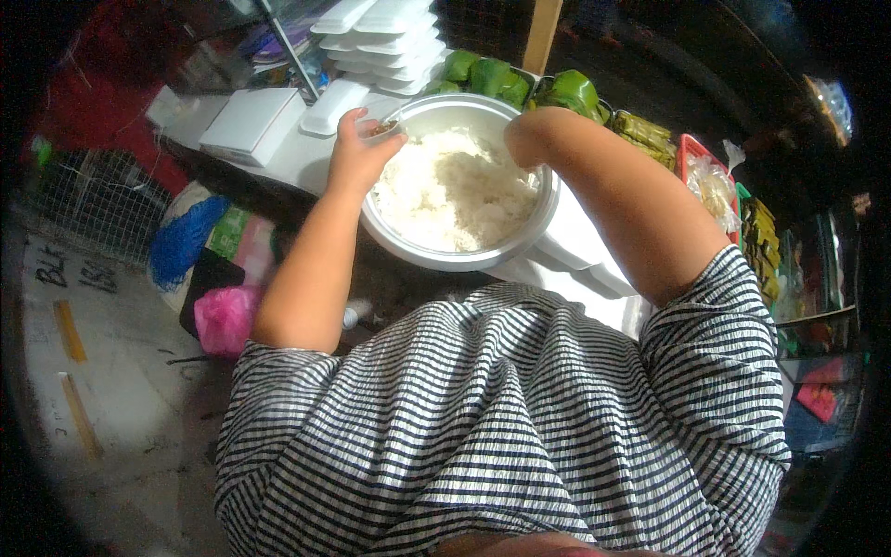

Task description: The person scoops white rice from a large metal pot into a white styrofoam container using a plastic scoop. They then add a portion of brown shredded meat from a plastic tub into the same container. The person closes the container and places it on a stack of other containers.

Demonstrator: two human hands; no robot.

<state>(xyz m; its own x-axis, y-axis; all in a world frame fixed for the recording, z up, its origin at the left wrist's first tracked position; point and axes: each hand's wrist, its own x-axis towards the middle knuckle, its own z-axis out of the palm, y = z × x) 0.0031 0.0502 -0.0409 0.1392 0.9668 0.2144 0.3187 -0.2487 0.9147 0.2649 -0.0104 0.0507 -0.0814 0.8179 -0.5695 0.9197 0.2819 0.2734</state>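
A large round white tub (pixel 445 262) stands before me on the table, holding a heap of white, grainy food, likely cooked rice (pixel 445 188). My left hand (pixel 362 157) grips a small clear plastic cup (pixel 381 132) at the tub's left rim. Some brown bits show inside the cup. Over the tub's right side reaches my right hand (pixel 529 139), bent down at the wrist. Its fingers are mostly hidden, so whether it holds anything cannot be told.
White foam food boxes (pixel 383 45) are stacked behind the tub, left of green leaf-wrapped bundles (pixel 498 80). A white box (pixel 254 125) lies at left. Right stand darker leaf-wrapped packs (pixel 644 136) and a red basket (pixel 686 150) of bagged food. A pink plastic bag (pixel 226 319) sits low left.
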